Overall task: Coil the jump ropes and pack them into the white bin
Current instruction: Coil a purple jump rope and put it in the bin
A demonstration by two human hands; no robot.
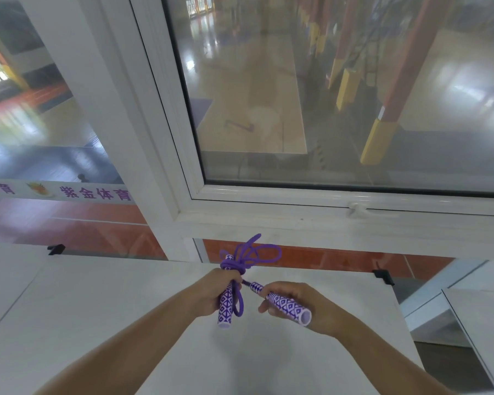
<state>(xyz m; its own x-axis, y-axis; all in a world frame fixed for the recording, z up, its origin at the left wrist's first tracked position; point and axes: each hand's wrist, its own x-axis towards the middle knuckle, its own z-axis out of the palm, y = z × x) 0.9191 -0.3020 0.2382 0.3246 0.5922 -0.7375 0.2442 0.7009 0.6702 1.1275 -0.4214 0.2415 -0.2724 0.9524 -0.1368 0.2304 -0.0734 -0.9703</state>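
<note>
The left hand [216,292] is curled around one purple-and-white patterned handle [226,310] of the jump rope, holding it roughly upright so its open lower end points down toward the table and its top end pokes out above the fist. Several turns of the purple cord [250,253] are wound tightly around the upper part of this handle just above the fingers, and loose loops of the same cord fan out above and to the right of the wraps. One longer loop hangs down beside the handle, just right of the left hand.

The right hand [297,305] grips the second handle [287,305], which lies slanted, its narrow cord end aimed up and left toward the left hand and its open wide end pointing down and right near the wrist. The fingers wrap over the top of it, with the thumb below. A short stretch of cord runs from this handle's tip to the wrapped bundle, so the two handles sit close together, nearly touching at that point.

Both hands hover above a pale grey table [97,309], with both forearms reaching in from the bottom edge of the view. Beyond the table's far edge stands a white window frame [166,155] with large glass panes looking onto a shiny sports floor. A strip with purple lettering [94,193] runs across the left pane. The white bin does not appear in the view
</note>
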